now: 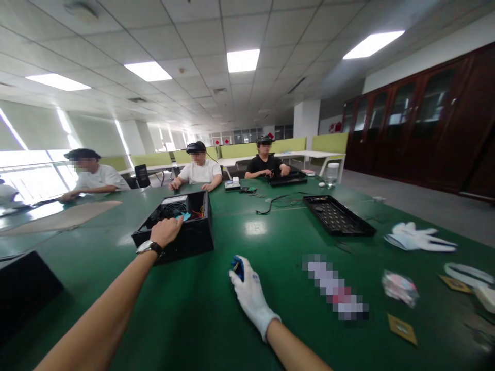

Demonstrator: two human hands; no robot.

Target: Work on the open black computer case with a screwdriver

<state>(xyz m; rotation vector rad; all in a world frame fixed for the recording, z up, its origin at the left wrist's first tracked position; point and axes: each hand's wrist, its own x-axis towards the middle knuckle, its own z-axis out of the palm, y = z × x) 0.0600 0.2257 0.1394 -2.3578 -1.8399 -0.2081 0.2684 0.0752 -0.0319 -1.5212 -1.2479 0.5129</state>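
Steadiness of the open black metal computer case [176,226] is what this step appears to call for: the case is best held firm at its near rim while anything is lifted from inside, so that it does not slide on the smooth green table [216,319]. The bare left hand [166,230], with a metal wristwatch [150,248] on the wrist, is laid over the near top edge of the case, fingers curled inward. A small light-blue piece [184,217] shows at the fingertips, but whether it is pinched or only touched cannot be told. A gentle pull, clear of the red and orange wires [197,212], would be judged safest. The right hand [249,291], in a white knitted glove, rests on the table near the case but apart from it and is closed around a small blue-handled tool [237,268], likely a screwdriver; its tip is hidden.

The case stands left of centre on the table, lid off, with a round black fan [174,208] seen inside beside the wiring. Its walls are matt black and boxy. Farther right a flat black perforated panel [337,215] lies well apart, and a loose pair of white gloves [417,237] lies beyond that. Three other people are seated at the far side.
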